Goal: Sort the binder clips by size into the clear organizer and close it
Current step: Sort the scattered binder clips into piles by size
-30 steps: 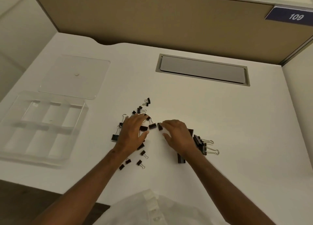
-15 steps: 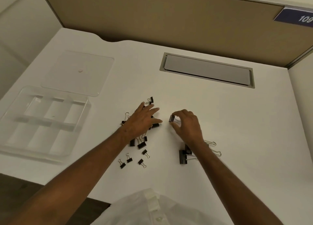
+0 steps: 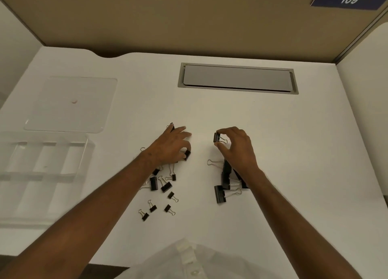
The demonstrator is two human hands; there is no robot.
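Right hand (image 3: 237,146) pinching binder clip (image 3: 217,137)

I see open desk (image 3: 294,152) from the middle to the right edge | between my hands (image 3: 172,146) (image 3: 237,148) a bare lane runs to the near edge | small clips (image 3: 161,194) litter its left side, large clips (image 3: 226,180) its right | organizer (image 3: 42,173) and lid (image 3: 71,104) fill the left edge | grey hatch (image 3: 237,78) lies flush near the far edge

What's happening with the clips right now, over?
Right hand pinching one medium clip. Left hand resting on the small clips, one small clip under its fingertips. Organizer open, no clips visible inside, lid off beside it. Nothing blocking.
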